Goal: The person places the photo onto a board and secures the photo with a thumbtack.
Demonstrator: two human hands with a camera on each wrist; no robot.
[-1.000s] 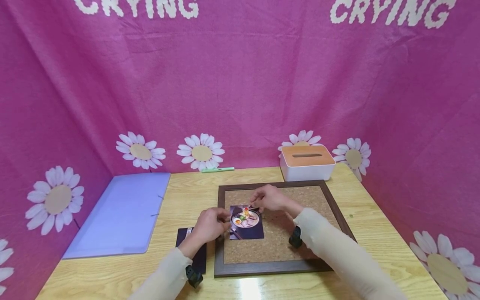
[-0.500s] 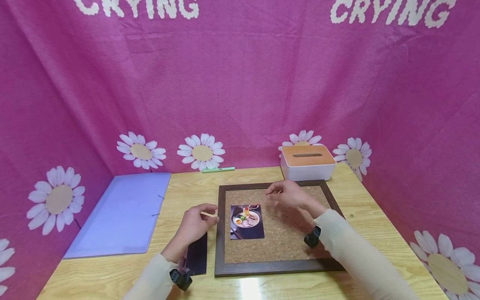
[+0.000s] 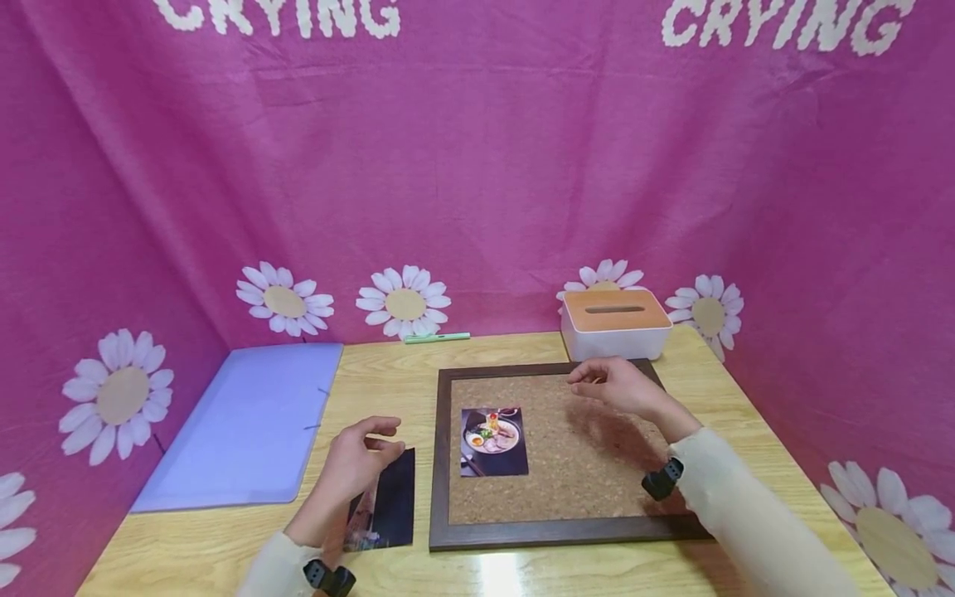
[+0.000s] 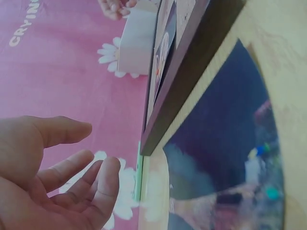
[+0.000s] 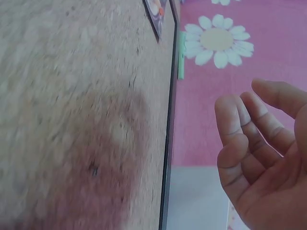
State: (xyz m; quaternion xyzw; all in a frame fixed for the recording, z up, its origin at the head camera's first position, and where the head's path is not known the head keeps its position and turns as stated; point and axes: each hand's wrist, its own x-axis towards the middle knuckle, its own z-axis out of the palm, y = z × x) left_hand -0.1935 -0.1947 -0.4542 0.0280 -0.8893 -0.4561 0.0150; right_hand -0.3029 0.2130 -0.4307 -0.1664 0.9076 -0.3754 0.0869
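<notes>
So there's a glossy, purple-black noodle-bowl photo flat on the left part of the brown-framed cork board, plus a dark glossy photo print just left of the board. Left hand is near that print, right hand above the board; both hold nothing, fingers apart. Prints look light, bendy, probably slick; I'd pinch the edges. Readable text: white "CRYING" on the pink daisy cloth behind the board.

"CRYING" lettering x2 — wht caps on pink cloth, up top.
</notes>
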